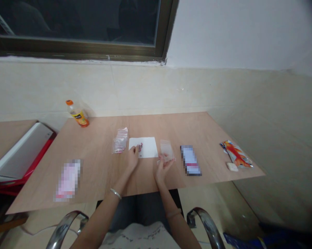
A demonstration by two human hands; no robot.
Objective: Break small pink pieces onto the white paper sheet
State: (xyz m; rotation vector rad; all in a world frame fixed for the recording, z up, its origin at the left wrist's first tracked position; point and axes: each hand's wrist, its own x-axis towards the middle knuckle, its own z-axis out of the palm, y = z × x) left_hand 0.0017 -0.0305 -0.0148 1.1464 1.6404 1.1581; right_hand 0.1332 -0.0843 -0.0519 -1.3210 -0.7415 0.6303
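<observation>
Clear zip bag (pixel 167 150) gripped in right hand (pixel 164 167); left hand (pixel 132 159) on white paper (pixel 148 147), grip unclear.

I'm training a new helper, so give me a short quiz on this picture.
1. What does the right hand hold?
2. True or false: a bangle is on the left arm.
3. What lies on the white paper? A. a spoon B. pink bits C. a bottle

Key: 1. a clear plastic bag; 2. true; 3. B
</observation>
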